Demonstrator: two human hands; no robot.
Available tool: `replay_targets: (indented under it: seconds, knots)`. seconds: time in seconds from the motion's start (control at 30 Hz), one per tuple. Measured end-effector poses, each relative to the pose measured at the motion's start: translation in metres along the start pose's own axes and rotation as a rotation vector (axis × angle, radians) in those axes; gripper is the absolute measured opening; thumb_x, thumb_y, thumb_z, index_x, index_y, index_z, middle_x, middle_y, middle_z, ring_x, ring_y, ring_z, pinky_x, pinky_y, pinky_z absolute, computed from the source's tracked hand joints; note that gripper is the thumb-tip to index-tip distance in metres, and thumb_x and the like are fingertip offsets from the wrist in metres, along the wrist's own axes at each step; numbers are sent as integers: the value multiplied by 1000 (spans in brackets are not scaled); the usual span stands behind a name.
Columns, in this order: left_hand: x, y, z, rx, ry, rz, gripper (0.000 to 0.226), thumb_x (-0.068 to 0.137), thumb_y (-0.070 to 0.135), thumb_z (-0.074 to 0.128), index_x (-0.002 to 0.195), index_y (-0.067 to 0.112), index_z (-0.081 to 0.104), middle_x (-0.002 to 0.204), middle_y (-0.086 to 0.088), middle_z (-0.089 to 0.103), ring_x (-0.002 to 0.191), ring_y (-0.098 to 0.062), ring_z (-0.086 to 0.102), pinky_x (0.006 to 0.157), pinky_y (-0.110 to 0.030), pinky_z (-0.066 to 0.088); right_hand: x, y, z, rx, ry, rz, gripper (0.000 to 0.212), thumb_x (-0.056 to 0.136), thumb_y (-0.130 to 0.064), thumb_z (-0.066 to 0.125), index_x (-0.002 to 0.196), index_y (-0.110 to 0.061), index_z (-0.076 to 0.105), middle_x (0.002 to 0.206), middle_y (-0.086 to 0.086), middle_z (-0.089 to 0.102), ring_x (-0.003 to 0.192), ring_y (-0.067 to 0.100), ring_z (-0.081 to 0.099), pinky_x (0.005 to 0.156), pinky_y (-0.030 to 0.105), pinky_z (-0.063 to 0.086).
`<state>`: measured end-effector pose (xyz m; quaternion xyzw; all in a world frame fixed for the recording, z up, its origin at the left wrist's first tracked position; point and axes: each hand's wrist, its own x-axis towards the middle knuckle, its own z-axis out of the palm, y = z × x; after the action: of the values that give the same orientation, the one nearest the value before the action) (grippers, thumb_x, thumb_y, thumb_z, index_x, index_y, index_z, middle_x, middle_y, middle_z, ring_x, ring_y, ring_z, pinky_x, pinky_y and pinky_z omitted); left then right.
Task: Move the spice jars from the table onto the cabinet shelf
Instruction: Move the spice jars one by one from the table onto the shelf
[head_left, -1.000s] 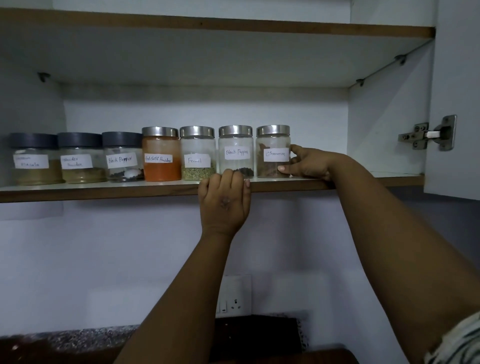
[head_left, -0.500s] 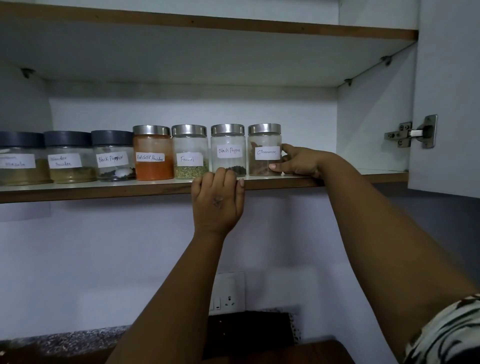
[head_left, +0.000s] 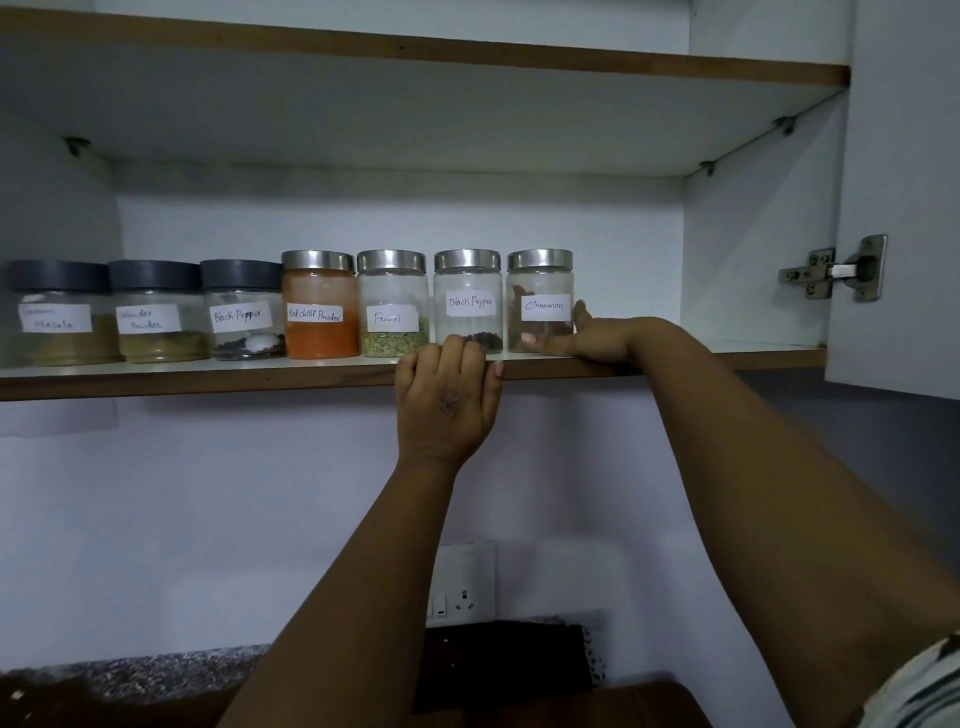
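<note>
Seven labelled spice jars stand in a row on the cabinet shelf (head_left: 208, 376). Three at the left have dark lids (head_left: 156, 275). Then come steel-lidded red chilli powder (head_left: 319, 332), fennel (head_left: 393, 291), black pepper (head_left: 467, 283) and cinnamon (head_left: 540, 283). My right hand (head_left: 597, 340) holds the cinnamon jar at its base, with the thumb across the front and the fingers round the right side. My left hand (head_left: 447, 405) grips the shelf's front edge below the fennel and black pepper jars, its fingers curled over the lip.
The open cabinet door (head_left: 904, 208) with its hinge (head_left: 836, 270) stands at the right. Bare shelf runs from the cinnamon jar to the cabinet side wall (head_left: 753, 234). An upper shelf (head_left: 415, 49) sits overhead. Below are a wall socket (head_left: 462, 587), a granite counter (head_left: 130, 675) and a wooden surface (head_left: 623, 706).
The view has shifted slightly. Both hands stay where they were, the right at the cinnamon jar and the left on the shelf edge.
</note>
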<state>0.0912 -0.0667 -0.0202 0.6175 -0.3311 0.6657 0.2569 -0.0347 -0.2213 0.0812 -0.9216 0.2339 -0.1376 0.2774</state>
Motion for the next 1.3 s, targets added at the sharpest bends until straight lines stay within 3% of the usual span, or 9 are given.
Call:
replay_targets:
  seconds: [0.27, 0.4, 0.5, 0.77, 0.83, 0.93, 1.07, 1.17, 1.3]
  knots:
    - [-2, 0, -25, -166, -109, 16, 26, 97, 34, 46, 99, 11, 58, 94, -7, 57, 86, -25, 52, 86, -36, 37, -40, 9, 12, -342, 259, 74, 138, 50, -103, 25, 156, -16, 7, 161, 11, 21, 144, 32, 28, 114, 48, 27]
    - [-34, 0, -42, -313, -192, -9, 50, 93, 26, 50, 139, 7, 47, 143, -12, 47, 136, -29, 39, 115, -44, 25, -74, 37, 48, -479, 481, -55, 112, 74, -89, 29, 157, -20, -1, 164, 7, 4, 150, 29, 4, 118, 55, 11]
    - [-91, 17, -57, -385, -296, -64, 57, 91, 23, 52, 145, 6, 41, 153, -15, 37, 142, -32, 32, 116, -49, 23, -98, 67, 99, -457, 411, 4, 112, 77, -85, 32, 152, -21, -21, 159, 3, -28, 147, 23, -23, 116, 55, -5]
    - [-290, 56, -126, -527, -969, -280, 64, 95, 29, 51, 149, 4, 30, 155, -16, 30, 146, -31, 23, 121, -44, 18, -179, 185, 300, -261, -46, 343, 96, 89, -71, 41, 157, -21, -4, 164, 9, -6, 151, 26, -3, 120, 46, 0]
    - [-336, 63, -151, -539, -1136, -299, 67, 95, 32, 49, 151, 5, 24, 158, -14, 24, 148, -29, 15, 121, -41, 13, -201, 189, 350, -219, 44, 442, 77, 99, -58, 35, 154, -7, 20, 160, 21, 16, 148, 30, 21, 120, 40, 16]
    - [-378, 68, -177, -519, -1293, -239, 70, 93, 33, 49, 151, 6, 23, 158, -12, 22, 148, -28, 15, 121, -41, 14, -239, 196, 390, -90, 57, 555, 68, 98, -56, 40, 121, 4, 64, 122, 30, 60, 109, 39, 65, 89, 46, 56]
    - [-402, 68, -192, -558, -1365, -256, 71, 88, 33, 54, 149, 6, 27, 156, -12, 27, 147, -27, 18, 121, -38, 17, -254, 231, 422, -165, -393, 412, 98, 77, -51, 75, 154, -22, 22, 155, 13, 22, 142, 34, 27, 112, 40, 32]
    - [-416, 64, -200, -615, -1417, -287, 79, 87, 41, 57, 150, 7, 25, 155, -12, 28, 145, -27, 23, 119, -37, 21, -254, 227, 437, -80, -157, 368, 84, 77, -38, 78, 148, -22, 36, 146, 12, 32, 134, 30, 39, 106, 35, 38]
    - [-426, 52, -208, -715, -1520, -346, 101, 79, 60, 65, 152, 10, 17, 155, -8, 26, 141, -23, 26, 116, -35, 27, -235, 209, 436, 42, 9, 513, 88, 72, -67, 69, 142, -21, 42, 144, 12, 41, 129, 30, 45, 98, 34, 38]
